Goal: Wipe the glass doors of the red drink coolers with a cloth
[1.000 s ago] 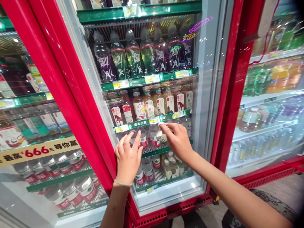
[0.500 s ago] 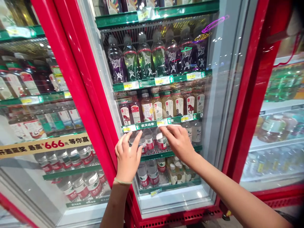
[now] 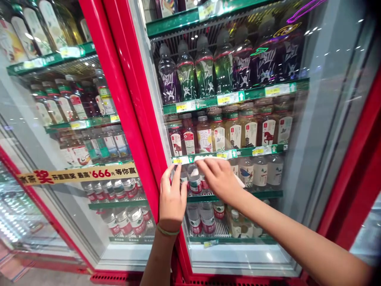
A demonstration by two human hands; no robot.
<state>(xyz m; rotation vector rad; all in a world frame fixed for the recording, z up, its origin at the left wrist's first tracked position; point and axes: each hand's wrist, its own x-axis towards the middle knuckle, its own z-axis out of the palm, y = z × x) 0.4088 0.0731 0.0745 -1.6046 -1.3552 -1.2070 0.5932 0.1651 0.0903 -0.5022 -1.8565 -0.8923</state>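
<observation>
My right hand (image 3: pixel 222 178) presses a white cloth or tissue (image 3: pixel 239 181) flat against the glass door (image 3: pixel 309 131) of a drinks fridge. Edges of the white piece show past my fingertips and beside my wrist; the rest is hidden under the palm. My left hand (image 3: pixel 172 196), with a thin band round its wrist, rests with fingers spread near the red door frame (image 3: pixel 145 131), at the glass's left edge. Behind the glass, level with my hands, are a green shelf strip (image 3: pixel 202 157) and clear water bottles (image 3: pixel 195 183).
Shelves behind the glass carry dark and green sports bottles (image 3: pixel 205 71) and tea bottles (image 3: pixel 235 129). To the left stands another red-framed fridge door with a yellow printed strip (image 3: pixel 77 174) across it. Grey floor (image 3: pixel 59 278) shows at lower left.
The view has shifted left and closer, so the fridge sits further right. My right hand, with the white piece, has moved leftward over the glass, nearer my left hand.
</observation>
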